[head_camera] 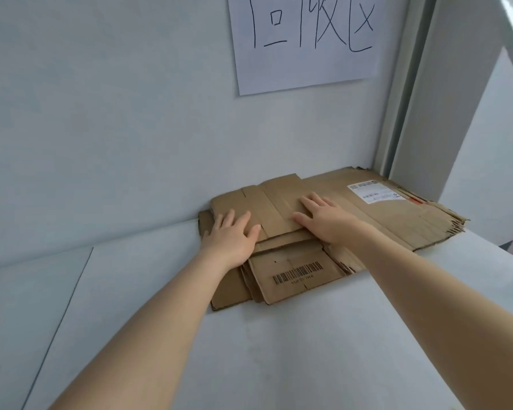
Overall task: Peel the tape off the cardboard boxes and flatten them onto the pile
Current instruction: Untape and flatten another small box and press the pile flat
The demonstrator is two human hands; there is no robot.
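Pile (397, 223) of flattened cardboard sits at far edge of table (279, 356), butted vs wall (101, 128), running toward far right corner. Several layers; edges ragged at right end.

Top box (276, 205): lies flat on pile, left-centre, flaps spread. No tape seen on upper face; underside hidden, can't say.

Left hand (231, 236): palm down, fingers straight & spread, pressing near-left part of top box. Grips nothing.
Right hand (323, 218): likewise flat, fingers straight, pressing box's right half. Holds nothing.

Toward near edge, below the hands: barcode flap (296, 275) juts out from under top box, seemingly a lower layer. Shipping label (373, 193) on big sheet at right, w/ red strip beside it. Tape or print, can't tell.

Paper sign (305, 39) on wall above pile, handwritten chars.

Progress (judgement):
- This box: peel prob. done, collapsed and placed. Hands at press-flat stage, i.e. last bit of the cycle for this one.
- Pile depth suggests a good no. of boxes already through.
- Left to do: let go, then any further boxes. No standing box in view, so can't say if near end or mid-run.
- Pile untidy at near & right edges; squaring up maybe wanted.
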